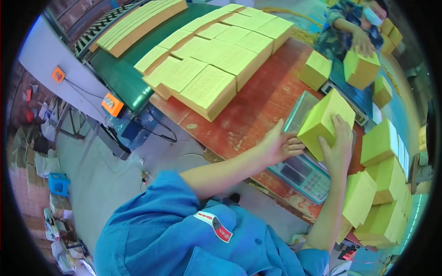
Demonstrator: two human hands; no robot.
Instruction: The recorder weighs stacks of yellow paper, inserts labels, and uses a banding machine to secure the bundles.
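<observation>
A thick block of yellow paper (317,123) sits tilted over the pan of a digital scale (299,174) on the red table. My right hand (338,140) grips the block from its right side, thumb on the near face and fingers over the top. Beside the block's lower left corner is my left hand (282,143), open, its fingers stretched toward the block. Whether those fingertips touch the paper is hard to tell. The scale's keypad and display lie just below both hands.
Many yellow blocks (218,50) stand in rows on the red table (258,96) and green conveyor (113,73). More stacks (384,184) crowd the right. Across the table, a masked co-worker's hand (363,43) rests on another block (361,69). Orange switch boxes (112,104) hang left.
</observation>
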